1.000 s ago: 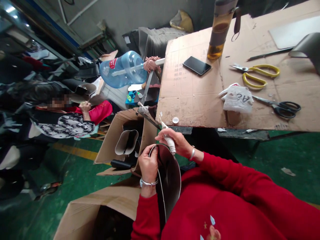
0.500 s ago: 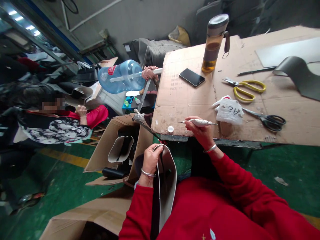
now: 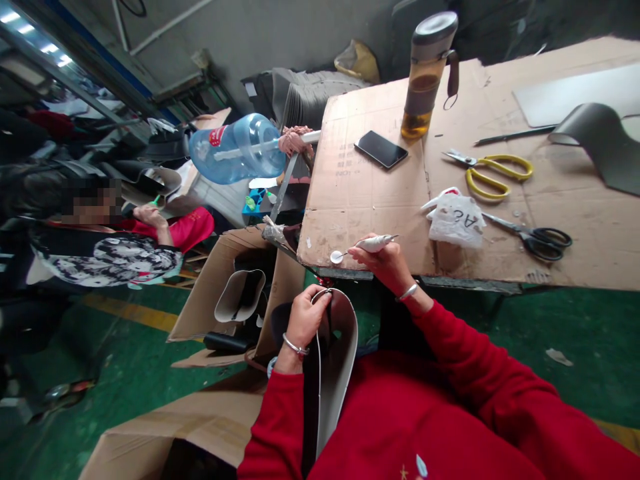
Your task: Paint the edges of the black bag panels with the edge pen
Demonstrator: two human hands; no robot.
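Observation:
My left hand (image 3: pixel 306 319) is closed on the top edge of a boot shaft (image 3: pixel 336 373), a dark tube-like piece with a pale lining, hanging open in front of my body. My right hand (image 3: pixel 387 265) grips an awl (image 3: pixel 374 244) by its white wrapped handle, just above the table's near edge. The awl's thin metal point is at a small round white cap (image 3: pixel 336 257) on the tabletop; whether it touches the cap I cannot tell. A crumpled white plastic bag (image 3: pixel 457 223) with black writing lies to the right of that hand.
Cardboard covers the table (image 3: pixel 360 207). On it are yellow-handled scissors (image 3: pixel 500 175), black-handled scissors (image 3: pixel 543 241), a phone (image 3: pixel 381 149) and a tea bottle (image 3: pixel 427 80). A cardboard box (image 3: pixel 285 280) holds similar shafts. A blue water jug (image 3: pixel 240 148) and a seated co-worker (image 3: pixel 135 257) are at left.
My right hand has moved left and slightly toward me, bringing the awl's point to the white cap. My left hand still holds the shaft's edge. The view has shifted slightly.

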